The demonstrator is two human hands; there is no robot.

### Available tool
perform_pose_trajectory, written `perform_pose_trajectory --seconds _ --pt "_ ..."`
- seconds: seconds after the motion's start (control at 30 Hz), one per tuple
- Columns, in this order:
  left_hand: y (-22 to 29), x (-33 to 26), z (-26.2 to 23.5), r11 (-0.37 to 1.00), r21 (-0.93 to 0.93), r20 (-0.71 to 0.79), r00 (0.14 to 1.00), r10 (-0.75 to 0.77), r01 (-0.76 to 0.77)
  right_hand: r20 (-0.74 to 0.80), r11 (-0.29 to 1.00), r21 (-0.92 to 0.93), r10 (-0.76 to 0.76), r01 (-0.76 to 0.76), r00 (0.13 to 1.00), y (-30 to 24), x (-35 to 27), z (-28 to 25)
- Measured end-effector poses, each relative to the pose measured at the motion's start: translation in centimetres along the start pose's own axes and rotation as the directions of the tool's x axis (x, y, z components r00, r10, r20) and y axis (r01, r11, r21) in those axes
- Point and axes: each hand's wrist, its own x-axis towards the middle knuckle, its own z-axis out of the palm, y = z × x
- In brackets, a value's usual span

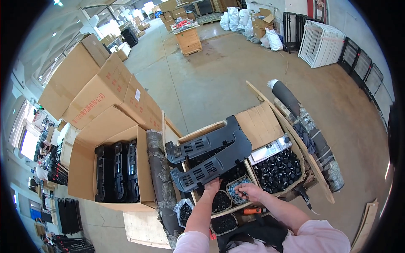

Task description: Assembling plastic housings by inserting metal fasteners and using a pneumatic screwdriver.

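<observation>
My right hand (pixel 253 192) is closed in a pinch over a small basket of bluish metal pieces that look like screws (pixel 239 185). What lies between its fingertips is too small to tell. My left hand (pixel 213 185) reaches to the near edge of a black plastic cover with vent slots (pixel 201 172), where its fingers are hidden. A second, similar cover (pixel 192 146) lies beyond it; both rest across the wooden workbench bin. Next to my left forearm are small containers of black parts (pixel 221 201), and an orange-handled tool (pixel 252 211) lies close to my body.
On the right, a bin holds many black round knobs (pixel 278 170), beside a silver metal box (pixel 270 149) and a cardboard sheet (pixel 259 124). A wrapped roll (pixel 159 177) separates the bench from an open carton (pixel 80 168) of black covers. Another padded roll (pixel 312 130) flanks the right side.
</observation>
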Motion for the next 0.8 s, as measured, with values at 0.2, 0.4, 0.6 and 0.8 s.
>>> perform_pose_trajectory --seconds 0.2,0.4,0.6,0.8 --pt "-0.5 -0.2 -0.5 0.997 -0.062 -0.225 0.974 0.039 -0.054 -0.007 0.999 -0.027 0.027 -0.027 1.000 0.0 1.0 -0.7" --pt "0.9 -3.0 -1.8 0.811 -0.571 -0.225 0.925 -0.305 0.128 -0.004 0.999 -0.039 0.012 -0.012 1.000 0.7 0.8 -0.8" --pt "2.0 -6.1 -2.8 -0.661 -0.724 0.428 0.880 -0.204 0.199 0.023 0.996 -0.065 0.063 -0.061 0.998 1.4 1.7 -1.6" --pt "5.4 -6.8 -7.6 -0.950 -0.301 0.399 0.915 -0.050 0.079 0.053 0.998 -0.051 -0.042 0.045 0.998 0.0 1.7 -2.3"
